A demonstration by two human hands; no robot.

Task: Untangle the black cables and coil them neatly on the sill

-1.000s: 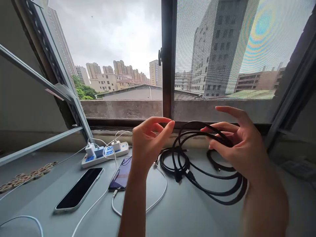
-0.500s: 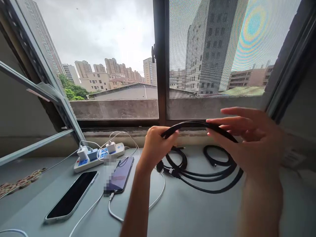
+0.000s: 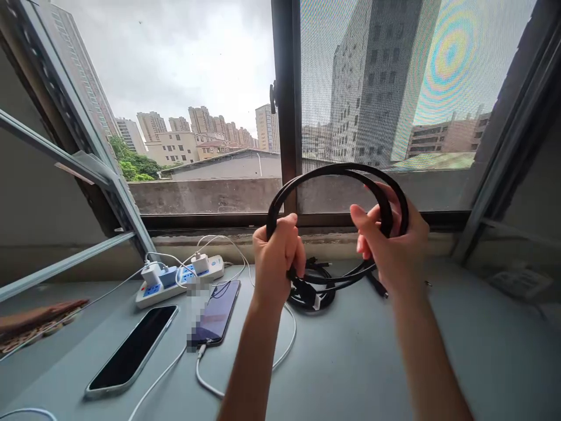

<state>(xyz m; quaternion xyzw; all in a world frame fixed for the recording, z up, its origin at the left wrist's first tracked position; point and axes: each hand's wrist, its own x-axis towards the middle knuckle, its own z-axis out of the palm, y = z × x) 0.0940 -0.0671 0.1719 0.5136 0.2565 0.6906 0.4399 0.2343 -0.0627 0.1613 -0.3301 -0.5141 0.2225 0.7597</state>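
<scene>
Left hand (image 3: 278,257) has a proper fist around the near side of a black cable (image 3: 335,169), fingers wrapped and thumb on top; right hand (image 3: 390,245) is only half curled, strands sitting in the crook of the palm with the thumb standing off them. Half a second ago it was a drooping arc between the hands with the other loops trailing on the desk (image 3: 350,362). Now those loops are up in the air as one ring, so I'd say the coil is pretty much gathered, just not neat yet: the strands split apart on the right. The ring stands roughly upright, open face toward the person, longest way running left to right, and it's in front of the window frame (image 3: 289,193). A plug (image 3: 305,290) pokes out below the left fist, angled down and right. Behind that, there's a smaller coil (image 3: 328,301) lying on the desk. Further left: a charging phone (image 3: 223,310), a power strip (image 3: 180,282) and another phone (image 3: 134,351), all well apart from the ring.
</scene>
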